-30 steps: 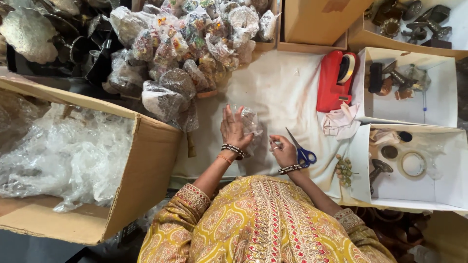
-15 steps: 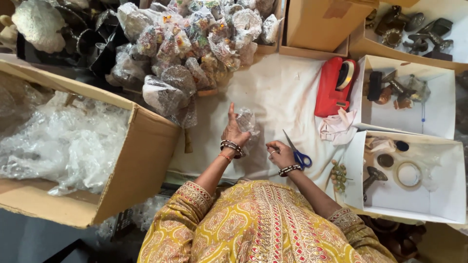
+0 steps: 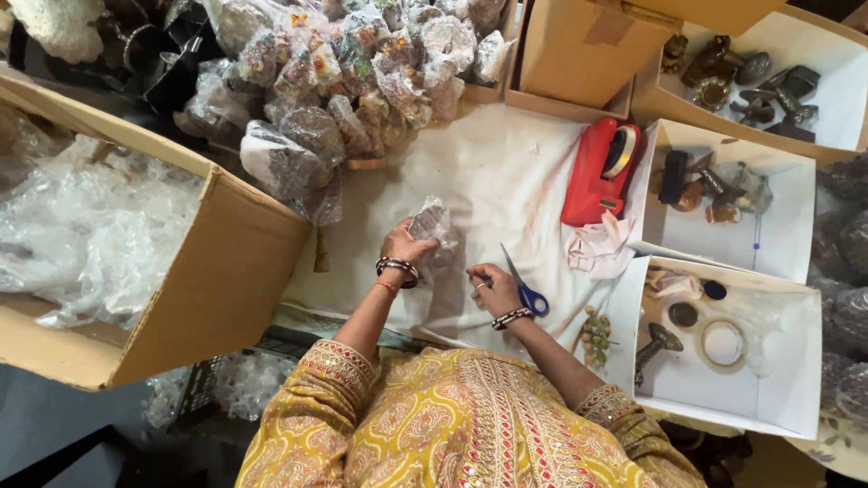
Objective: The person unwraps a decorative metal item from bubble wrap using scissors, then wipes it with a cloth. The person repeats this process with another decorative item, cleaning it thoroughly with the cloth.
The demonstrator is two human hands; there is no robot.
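My left hand (image 3: 403,250) grips a small item wrapped in clear bubble wrap (image 3: 433,226) and holds it on the white cloth (image 3: 506,172). My right hand (image 3: 493,287) rests on the cloth just to the right, its fingers curled, next to blue-handled scissors (image 3: 523,285) that lie by it. Whether the right fingers pinch anything is not visible. Both wrists carry bangles.
A heap of wrapped bundles (image 3: 353,72) lies at the back. A big cardboard box of plastic wrap (image 3: 117,235) stands at the left. A red tape dispenser (image 3: 601,172), crumpled pink paper (image 3: 597,246) and white boxes with small metal pieces and tape rolls (image 3: 723,361) are at the right.
My left hand has closed around the wrapped item, where earlier its fingers were spread over it. The right hand has stayed by the scissors.
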